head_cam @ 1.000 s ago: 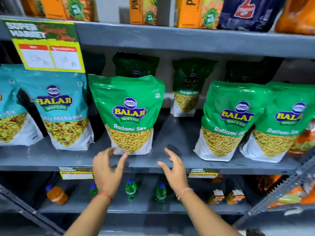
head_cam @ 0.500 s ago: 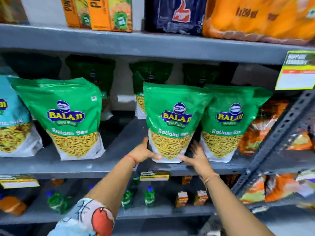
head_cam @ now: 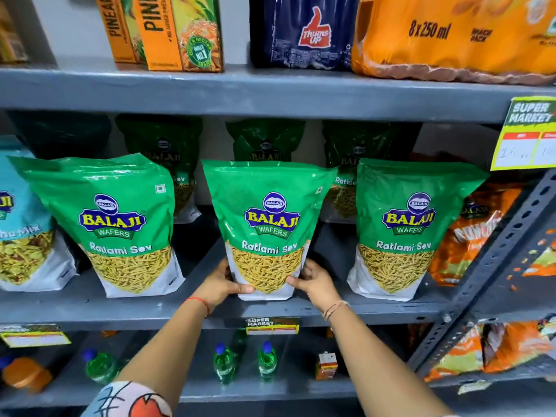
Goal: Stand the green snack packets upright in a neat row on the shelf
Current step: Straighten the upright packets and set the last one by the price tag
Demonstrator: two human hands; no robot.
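Note:
Three green Balaji Ratlami Sev packets stand upright along the front of the grey shelf (head_cam: 90, 308). The middle packet (head_cam: 266, 218) is held at its bottom corners: my left hand (head_cam: 221, 285) grips its lower left, my right hand (head_cam: 313, 281) its lower right. The left packet (head_cam: 111, 224) leans slightly and stands apart. The right packet (head_cam: 406, 227) stands a gap away from the middle one. More green packets (head_cam: 264, 142) stand in shadow in a back row behind them.
A teal snack packet (head_cam: 21, 230) sits at the far left, orange packets (head_cam: 475, 236) at the far right beside a slanted metal strut (head_cam: 511, 254). Juice cartons (head_cam: 168, 31) and drink packs fill the shelf above. Green bottles (head_cam: 224, 364) stand on the shelf below.
My hands went from hanging free in front of the shelf to gripping the middle green packet. That packet now stands apart from the right one, shifted left. The view swung right.

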